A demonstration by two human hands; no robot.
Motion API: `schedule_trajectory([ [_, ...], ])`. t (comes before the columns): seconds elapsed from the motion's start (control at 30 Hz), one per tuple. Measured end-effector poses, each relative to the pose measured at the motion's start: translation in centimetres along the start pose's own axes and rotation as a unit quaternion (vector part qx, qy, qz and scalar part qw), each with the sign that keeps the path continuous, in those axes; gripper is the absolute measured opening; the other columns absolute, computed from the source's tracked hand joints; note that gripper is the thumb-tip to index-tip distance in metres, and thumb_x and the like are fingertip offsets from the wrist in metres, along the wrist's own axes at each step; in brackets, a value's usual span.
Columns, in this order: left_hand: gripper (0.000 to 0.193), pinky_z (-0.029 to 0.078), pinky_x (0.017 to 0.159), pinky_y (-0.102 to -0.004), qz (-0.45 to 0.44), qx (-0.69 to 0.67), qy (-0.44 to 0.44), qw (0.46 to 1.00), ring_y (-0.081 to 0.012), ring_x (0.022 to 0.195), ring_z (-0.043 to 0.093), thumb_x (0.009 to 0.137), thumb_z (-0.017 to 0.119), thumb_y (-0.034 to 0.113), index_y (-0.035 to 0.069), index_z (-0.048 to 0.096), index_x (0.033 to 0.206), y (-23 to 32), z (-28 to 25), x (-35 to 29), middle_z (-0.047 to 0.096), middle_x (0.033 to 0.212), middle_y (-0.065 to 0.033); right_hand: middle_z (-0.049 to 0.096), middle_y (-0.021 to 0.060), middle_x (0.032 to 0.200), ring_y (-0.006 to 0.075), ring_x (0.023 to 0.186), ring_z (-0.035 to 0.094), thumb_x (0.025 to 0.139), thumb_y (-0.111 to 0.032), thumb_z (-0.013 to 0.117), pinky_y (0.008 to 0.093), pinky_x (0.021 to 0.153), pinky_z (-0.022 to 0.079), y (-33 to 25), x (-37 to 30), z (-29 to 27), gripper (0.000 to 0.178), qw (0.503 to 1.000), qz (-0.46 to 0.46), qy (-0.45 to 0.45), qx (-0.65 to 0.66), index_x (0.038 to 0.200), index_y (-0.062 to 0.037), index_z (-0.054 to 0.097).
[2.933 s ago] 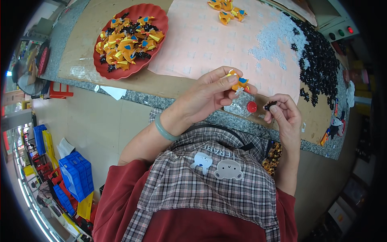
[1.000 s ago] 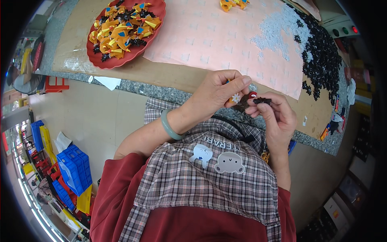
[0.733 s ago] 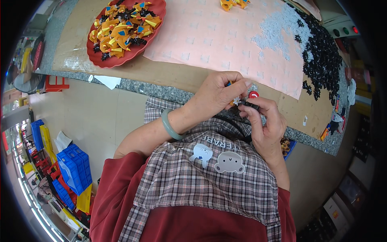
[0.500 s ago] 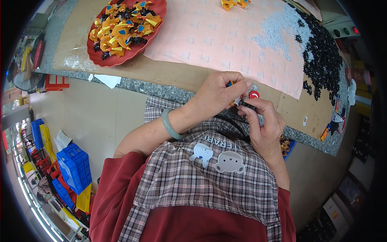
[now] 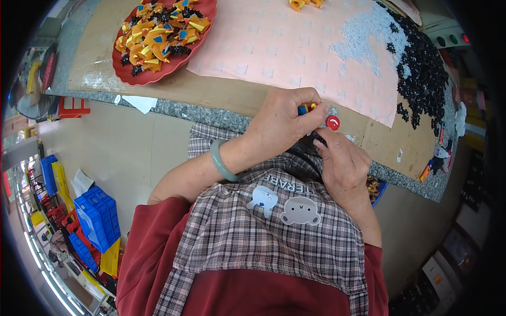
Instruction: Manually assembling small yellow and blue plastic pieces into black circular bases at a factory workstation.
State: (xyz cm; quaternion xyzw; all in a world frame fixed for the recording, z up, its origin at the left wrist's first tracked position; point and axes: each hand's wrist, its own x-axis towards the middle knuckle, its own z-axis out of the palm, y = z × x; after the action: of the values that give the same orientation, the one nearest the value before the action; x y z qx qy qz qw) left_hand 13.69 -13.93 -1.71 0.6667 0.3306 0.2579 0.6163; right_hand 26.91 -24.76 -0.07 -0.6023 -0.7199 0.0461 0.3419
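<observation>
Over the table's near edge, my left hand (image 5: pixel 282 116) pinches a small orange plastic figure part (image 5: pixel 312 107) with blue and yellow bits, mostly covered by the fingers. My right hand (image 5: pixel 345 160) is closed with thumb and forefinger on a small black piece (image 5: pixel 319 140), whose kind I cannot make out. The two hands nearly meet at the fingertips. Just beyond them lies a round red cap (image 5: pixel 332 122) with a white mark. To the left, a red scalloped plate (image 5: pixel 203 39) bears a heap of orange, yellow and blue figure parts (image 5: pixel 153 45) with black pieces among them.
A pink sheet (image 5: pixel 253 50) lies over cardboard (image 5: pixel 232 100) on the speckled stone table. Spread at its right are small white pieces (image 5: pixel 366 39) and many black pieces (image 5: pixel 421 73). A blue tray (image 5: pixel 381 196) shows below the edge. Blue crates (image 5: pixel 97 216) stand left on the floor.
My right hand has drawn slightly down and away from my left fingers, with the black piece. The left hand has turned a little, so more of the orange part's blue and yellow shows.
</observation>
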Motion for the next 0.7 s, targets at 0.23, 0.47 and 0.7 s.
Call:
schedule_trajectory([
  [0.23, 0.023, 0.039, 0.055, -0.0225, -0.012, 0.004, 0.034, 0.999, -0.0037, 0.063, 0.047, 0.094, 0.062, 0.017, -0.002, 0.063, 0.08, 0.1, 1.2, -0.2, 0.054, 0.064, 0.0009, 0.065, 0.0152, 0.077, 0.0273, 0.062, 0.065, 0.073, 0.008, 0.071, 0.0347, 0.053, 0.051, 0.1, -1.0, 0.7, 0.032, 1.0, 0.013, 0.022, -0.004, 0.103, 0.0028, 0.064],
  [0.47, 0.019, 0.041, 0.06, -0.0223, -0.003, 0.023, 0.004, 1.0, -0.0039, 0.068, 0.049, 0.094, 0.061, 0.016, 0.0, 0.061, 0.084, 0.5, -0.1, -0.2, 0.056, 0.07, 0.0006, 0.065, 0.0146, 0.076, 0.0255, 0.062, 0.065, 0.072, 0.008, 0.073, 0.0336, 0.055, 0.052, 0.8, 0.1, -0.1, 0.034, 1.0, -0.002, 0.006, 0.015, 0.105, 0.002, 0.065],
  [0.7, 0.018, 0.045, 0.075, -0.0227, 0.159, 0.126, 0.209, 0.957, -0.0074, 0.087, 0.056, 0.096, 0.055, 0.01, 0.002, 0.059, 0.112, 1.1, -8.7, 1.1, 0.062, 0.099, -0.0039, 0.069, 0.0141, 0.085, 0.0268, 0.07, 0.068, 0.085, -0.004, 0.067, 0.0345, 0.062, 0.054, 6.5, -1.2, -3.3, 0.017, 0.991, 0.115, 0.043, -0.05, 0.101, -0.0004, 0.067],
])
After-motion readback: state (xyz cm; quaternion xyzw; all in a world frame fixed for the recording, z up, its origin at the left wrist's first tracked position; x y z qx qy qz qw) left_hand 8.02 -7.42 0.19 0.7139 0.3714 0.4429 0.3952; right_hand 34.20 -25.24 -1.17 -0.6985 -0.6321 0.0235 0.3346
